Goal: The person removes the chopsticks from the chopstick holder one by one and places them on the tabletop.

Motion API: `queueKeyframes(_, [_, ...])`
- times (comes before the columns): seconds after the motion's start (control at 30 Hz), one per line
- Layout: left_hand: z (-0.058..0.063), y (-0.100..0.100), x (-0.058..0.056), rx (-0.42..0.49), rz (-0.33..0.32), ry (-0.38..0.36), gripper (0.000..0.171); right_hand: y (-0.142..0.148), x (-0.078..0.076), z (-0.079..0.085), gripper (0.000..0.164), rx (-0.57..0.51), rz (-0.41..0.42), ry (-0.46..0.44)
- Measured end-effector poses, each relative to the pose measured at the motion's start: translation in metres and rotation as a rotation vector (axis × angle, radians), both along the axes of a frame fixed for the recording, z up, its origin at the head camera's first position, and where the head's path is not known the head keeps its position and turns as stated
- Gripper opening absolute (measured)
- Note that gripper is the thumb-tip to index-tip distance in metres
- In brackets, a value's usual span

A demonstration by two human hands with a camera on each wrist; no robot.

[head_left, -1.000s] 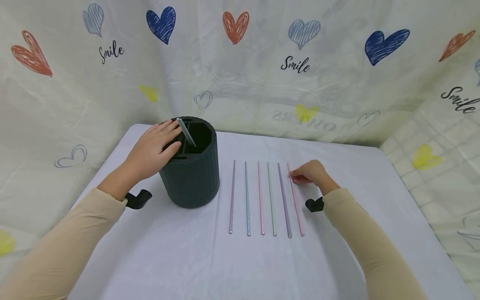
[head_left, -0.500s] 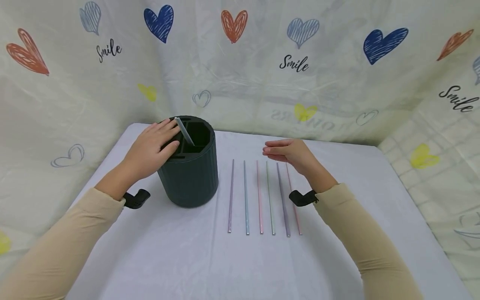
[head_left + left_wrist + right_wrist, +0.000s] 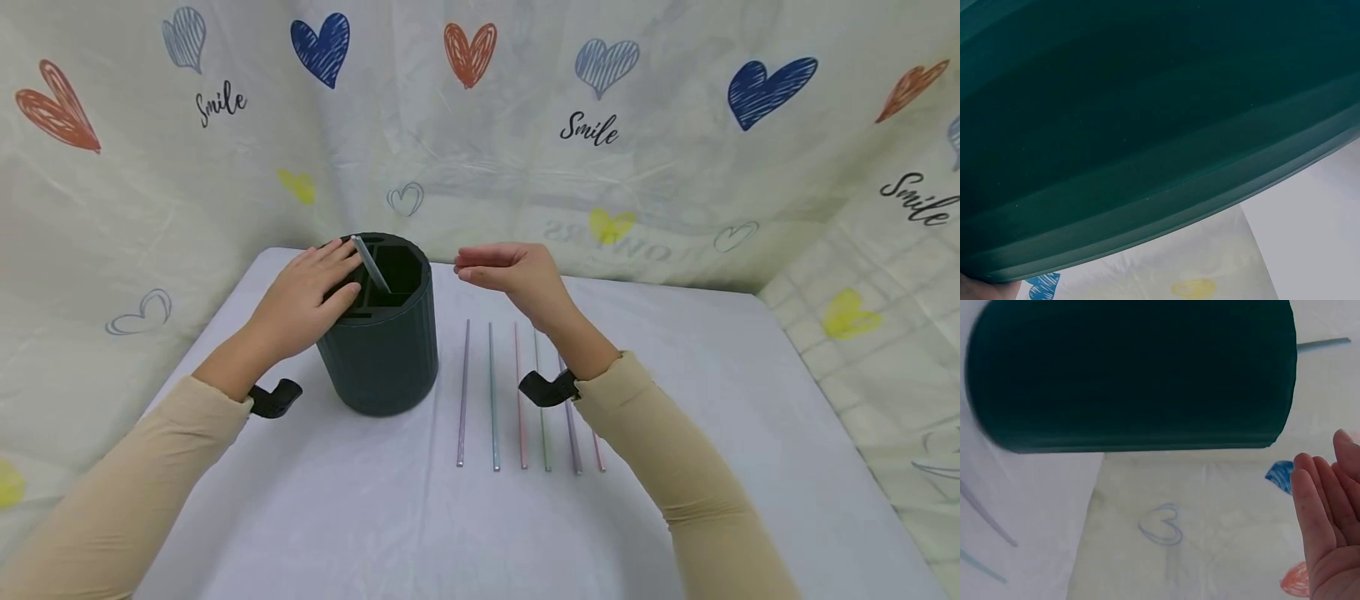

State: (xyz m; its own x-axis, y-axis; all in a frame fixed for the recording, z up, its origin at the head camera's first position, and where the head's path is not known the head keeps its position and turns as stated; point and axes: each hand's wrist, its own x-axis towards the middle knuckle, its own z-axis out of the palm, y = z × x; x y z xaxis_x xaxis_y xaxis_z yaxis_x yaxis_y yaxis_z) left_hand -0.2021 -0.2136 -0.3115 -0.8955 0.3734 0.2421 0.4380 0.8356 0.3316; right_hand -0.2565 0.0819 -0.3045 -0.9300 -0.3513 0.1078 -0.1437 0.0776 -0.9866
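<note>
My left hand (image 3: 303, 296) rests across the top of a dark green round pen holder (image 3: 382, 367), fingers stretched over its rim. Inside, the holder is divided into compartments, and a grey-blue stick (image 3: 372, 265) leans out of it. To the right of the holder my right hand (image 3: 513, 271) hovers with its fingers (image 3: 1310, 512) extended, holding nothing and apart from the holder. Thin shiny sticks lie in a row on the table: purple (image 3: 463, 392), blue (image 3: 494, 400), pink (image 3: 521, 400), green (image 3: 543, 425), another purple (image 3: 572, 433) and another pink (image 3: 598, 454), these last partly hidden by the right arm.
A white cloth covers the table (image 3: 337, 517). Behind and beside it hangs a pale curtain (image 3: 510, 167) printed with hearts and the word "Smile". A black wrist mount (image 3: 276, 398) sticks out under the left wrist, another black mount (image 3: 547, 389) under the right.
My right hand has left the rightmost pink stick, risen and swung left over the row towards the pen holder. The left hand and the sticks have stayed in place.
</note>
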Motion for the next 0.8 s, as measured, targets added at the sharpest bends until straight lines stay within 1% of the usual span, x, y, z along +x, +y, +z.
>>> queueKeyframes(0.23, [-0.001, 0.0, -0.001, 0.003, -0.001, 0.008, 0.054, -0.031, 0.005, 0.007, 0.034, -0.015, 0.047, 0.099])
queueKeyframes(0.33, [-0.001, 0.0, -0.001, 0.003, 0.003, 0.007, 0.054, -0.043, 0.008, 0.009, 0.033, 0.008, 0.076, 0.135])
queueKeyframes(0.43, [0.0, 0.001, -0.001, 0.0, 0.007, 0.0, 0.054, -0.053, 0.01, 0.011, 0.033, 0.057, 0.103, 0.176])
queueKeyframes(0.57, [0.0, 0.001, -0.001, -0.004, 0.006, -0.007, 0.054, -0.063, 0.011, 0.013, 0.033, 0.099, 0.123, 0.194])
queueKeyframes(0.8, [0.0, -0.001, -0.002, -0.003, 0.004, -0.002, 0.054, -0.077, 0.01, 0.011, 0.034, 0.104, 0.137, 0.209])
